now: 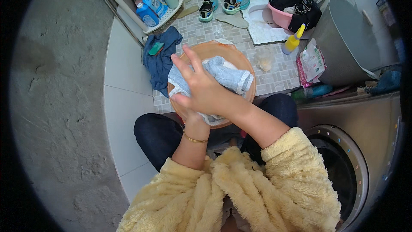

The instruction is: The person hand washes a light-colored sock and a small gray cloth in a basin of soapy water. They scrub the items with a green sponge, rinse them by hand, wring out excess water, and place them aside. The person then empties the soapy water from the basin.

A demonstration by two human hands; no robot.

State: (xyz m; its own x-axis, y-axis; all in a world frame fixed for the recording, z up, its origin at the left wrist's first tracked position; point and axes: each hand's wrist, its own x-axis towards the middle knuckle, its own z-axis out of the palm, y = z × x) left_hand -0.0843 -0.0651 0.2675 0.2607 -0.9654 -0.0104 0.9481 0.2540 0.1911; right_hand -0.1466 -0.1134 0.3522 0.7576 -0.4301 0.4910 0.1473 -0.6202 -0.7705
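Observation:
An orange-brown plastic basin (210, 45) stands on the tiled floor between my knees. In it lies a wet-looking light blue cloth (227, 75) with white trim, bunched and folded over the near rim. My right hand (204, 87) reaches across above the basin's left half, its fingers and thumb spread, with no object visible in its grasp. Beneath it, my left hand (190, 113) is mostly hidden; the wrist with a gold-coloured bangle shows at the near rim. Whether the left fingers grip the cloth cannot be seen.
At left, a dark blue cloth (161, 66) carries a green scrubbing pad (156, 48). A bottle shelf (167, 16) stands behind it. Sneakers (236, 2), a pink basin (280, 16) of dark clothes, a yellow spray bottle (292, 42) and a grey bin (334, 42) lie beyond. A washing machine (379, 119) is at right.

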